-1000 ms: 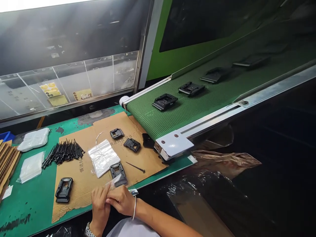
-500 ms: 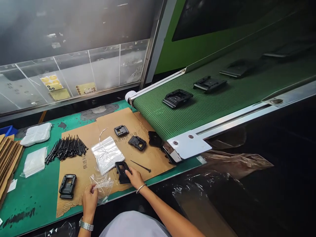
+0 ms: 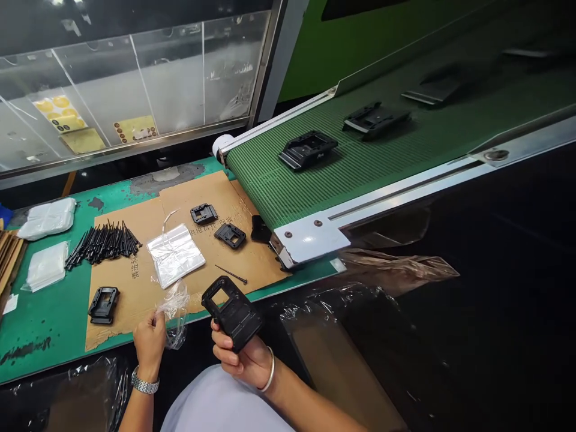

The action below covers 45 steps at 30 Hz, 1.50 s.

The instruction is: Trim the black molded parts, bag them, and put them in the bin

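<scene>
My right hand [image 3: 243, 359] grips a black plastic part [image 3: 233, 312] with a square opening, tilted up in front of me off the bench edge. In my left hand [image 3: 150, 339], the fingers pinch a clear plastic bag [image 3: 175, 309] that hangs crumpled beside it. A stack of clear bags [image 3: 175, 255] lies on the cardboard sheet [image 3: 130, 318] just beyond. One thin black pin with a head [image 3: 231, 274] rests to its right. Similar black parts lie on the cardboard: one [image 3: 104, 305] at the left, two [image 3: 230, 236] farther back.
A green conveyor belt [image 3: 270, 192] slopes down to the bench from the right, carrying several black parts [image 3: 308, 150]. At the left are a pile of black pins [image 3: 103, 243], white bag bundles [image 3: 47, 219] and stacked cardboard [image 3: 9, 258]. The belt's metal end plate [image 3: 310, 240] overhangs the bench.
My right hand has lifted the black part off the cardboard and brought it toward me, turning it up. My left hand keeps the bag pinched. The view has shifted.
</scene>
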Available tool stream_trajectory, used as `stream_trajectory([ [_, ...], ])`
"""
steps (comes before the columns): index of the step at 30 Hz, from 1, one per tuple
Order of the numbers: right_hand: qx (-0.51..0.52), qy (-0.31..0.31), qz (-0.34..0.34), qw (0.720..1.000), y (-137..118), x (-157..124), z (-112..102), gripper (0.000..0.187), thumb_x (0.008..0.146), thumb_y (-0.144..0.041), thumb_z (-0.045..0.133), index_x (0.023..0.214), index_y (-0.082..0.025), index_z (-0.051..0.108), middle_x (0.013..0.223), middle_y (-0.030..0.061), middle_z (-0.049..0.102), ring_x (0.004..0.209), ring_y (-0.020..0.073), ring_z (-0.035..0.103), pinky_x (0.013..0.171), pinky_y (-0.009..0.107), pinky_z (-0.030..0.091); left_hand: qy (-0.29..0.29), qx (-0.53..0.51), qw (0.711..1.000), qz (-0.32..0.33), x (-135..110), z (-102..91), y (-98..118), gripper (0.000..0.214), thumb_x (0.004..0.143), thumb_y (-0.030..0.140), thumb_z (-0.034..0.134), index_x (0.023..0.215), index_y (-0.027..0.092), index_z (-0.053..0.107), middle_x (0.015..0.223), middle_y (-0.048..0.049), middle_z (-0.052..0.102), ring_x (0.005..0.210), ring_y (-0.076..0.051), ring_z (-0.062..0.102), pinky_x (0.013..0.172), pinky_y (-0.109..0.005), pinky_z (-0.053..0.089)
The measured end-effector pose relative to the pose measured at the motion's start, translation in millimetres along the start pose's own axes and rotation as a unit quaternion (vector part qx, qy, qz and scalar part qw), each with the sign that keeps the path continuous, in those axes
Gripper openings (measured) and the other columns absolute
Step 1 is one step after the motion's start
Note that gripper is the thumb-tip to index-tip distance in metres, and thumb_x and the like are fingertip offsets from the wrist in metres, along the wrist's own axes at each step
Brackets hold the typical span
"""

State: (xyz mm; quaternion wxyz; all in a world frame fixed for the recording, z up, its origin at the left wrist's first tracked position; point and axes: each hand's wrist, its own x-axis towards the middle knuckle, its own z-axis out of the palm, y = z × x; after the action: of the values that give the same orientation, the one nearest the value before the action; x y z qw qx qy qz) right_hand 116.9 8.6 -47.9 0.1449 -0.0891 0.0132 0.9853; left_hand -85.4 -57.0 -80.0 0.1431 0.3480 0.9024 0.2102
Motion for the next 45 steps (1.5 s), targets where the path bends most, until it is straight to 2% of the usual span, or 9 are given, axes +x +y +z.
stream_trajectory([
  [5, -0.150, 0.072, -0.015, 0.986, 5.9, -22.6, -13.0, 0.033, 0.067, -0.042, 0.064, 0.081, -0.017, 0.047, 0.058, -0.0063, 0.049, 0.049, 0.0088, 0.054, 0.034, 0.014, 0.036, 0.022, -0.014, 1.000, 0.006, -31.5, 3.7, 10.0, 0.035, 0.077, 0.036, 0.040, 0.081, 0.015, 0.067, 0.058, -0.0048, 0.065, 0.054, -0.017, 0.056, 0.053, -0.025, 0.036],
  [10, -0.472, 0.115, -0.022, 0.874, 7.1, -30.2, -30.9, 0.037, 0.073, -0.053, 0.052, 0.083, -0.018, 0.043, 0.058, -0.0049, 0.053, 0.046, 0.0102, 0.055, 0.034, 0.016, 0.039, 0.012, -0.071, 0.997, 0.012, -52.9, 6.7, 25.0, 0.035, 0.077, 0.034, 0.040, 0.091, 0.016, 0.066, 0.085, -0.0088, 0.070, 0.075, -0.021, 0.062, 0.066, -0.027, 0.043],
  [14, -0.567, 0.110, -0.020, 0.816, 6.1, -32.6, -43.1, 0.032, 0.071, -0.047, 0.057, 0.079, -0.017, 0.048, 0.057, -0.0067, 0.049, 0.039, 0.0057, 0.045, 0.034, 0.016, 0.033, -0.038, -0.138, 0.988, 0.054, -67.1, 2.6, 36.4, 0.034, 0.077, 0.034, 0.042, 0.096, 0.016, 0.065, 0.090, -0.0069, 0.069, 0.078, -0.020, 0.063, 0.070, -0.027, 0.046],
  [23, -0.251, 0.164, -0.088, 0.950, 10.5, -36.2, -54.0, 0.039, 0.055, -0.035, 0.075, 0.083, -0.015, 0.055, 0.075, 0.0000, 0.059, 0.068, 0.0112, 0.056, 0.063, 0.023, 0.044, -0.058, -0.096, 0.988, 0.109, -101.7, -5.4, 41.9, 0.036, 0.081, 0.027, 0.038, 0.112, 0.021, 0.056, 0.095, -0.0063, 0.068, 0.075, -0.018, 0.063, 0.068, -0.024, 0.045],
  [29, -0.282, 0.194, -0.099, 0.934, 30.1, -20.3, -56.2, 0.039, 0.055, -0.038, 0.074, 0.077, -0.015, 0.051, 0.064, -0.0018, 0.058, 0.059, 0.0101, 0.057, 0.056, 0.022, 0.047, -0.015, -0.085, 0.995, 0.059, -116.0, 3.3, 45.5, 0.036, 0.081, 0.032, 0.041, 0.113, 0.024, 0.056, 0.066, -0.0071, 0.067, 0.051, -0.017, 0.057, 0.051, -0.024, 0.038],
  [32, -0.403, 0.204, -0.102, 0.887, 38.7, -10.3, -55.8, 0.038, 0.060, -0.043, 0.068, 0.081, -0.018, 0.049, 0.055, -0.0074, 0.052, 0.044, 0.0079, 0.051, 0.037, 0.018, 0.041, 0.053, -0.012, 0.997, 0.052, -117.6, -1.3, 44.0, 0.029, 0.077, 0.036, 0.049, 0.100, 0.026, 0.064, 0.052, -0.0040, 0.057, 0.045, -0.015, 0.049, 0.049, -0.024, 0.031],
  [36, -0.538, 0.155, -0.126, 0.819, 52.9, 6.7, -53.2, 0.028, 0.067, -0.042, 0.061, 0.076, -0.019, 0.047, 0.049, -0.0108, 0.045, 0.032, 0.0032, 0.039, 0.029, 0.013, 0.030, 0.126, 0.162, 0.968, 0.147, -117.8, -15.8, 34.9, 0.026, 0.081, 0.027, 0.044, 0.101, 0.026, 0.062, 0.065, -0.0045, 0.054, 0.062, -0.017, 0.048, 0.057, -0.028, 0.031],
  [41, -0.425, 0.142, -0.124, 0.886, 76.6, 34.6, -37.9, 0.045, 0.065, -0.045, 0.063, 0.093, -0.020, 0.039, 0.057, -0.0085, 0.051, 0.043, 0.0062, 0.047, 0.037, 0.016, 0.037, 0.169, 0.180, 0.934, 0.260, -131.7, -31.6, 17.5, 0.026, 0.086, 0.019, 0.037, 0.099, 0.017, 0.060, 0.061, -0.0023, 0.053, 0.058, -0.015, 0.045, 0.055, -0.028, 0.029],
  [45, -0.343, 0.126, -0.071, 0.928, 92.4, 51.3, -17.3, 0.062, 0.058, -0.044, 0.070, 0.104, -0.019, 0.036, 0.054, -0.0091, 0.048, 0.043, 0.0064, 0.045, 0.041, 0.017, 0.036, 0.200, 0.177, 0.934, 0.238, -142.4, -47.4, 12.2, 0.024, 0.085, 0.019, 0.040, 0.100, 0.018, 0.059, 0.059, -0.0016, 0.053, 0.056, -0.014, 0.044, 0.053, -0.029, 0.027],
])
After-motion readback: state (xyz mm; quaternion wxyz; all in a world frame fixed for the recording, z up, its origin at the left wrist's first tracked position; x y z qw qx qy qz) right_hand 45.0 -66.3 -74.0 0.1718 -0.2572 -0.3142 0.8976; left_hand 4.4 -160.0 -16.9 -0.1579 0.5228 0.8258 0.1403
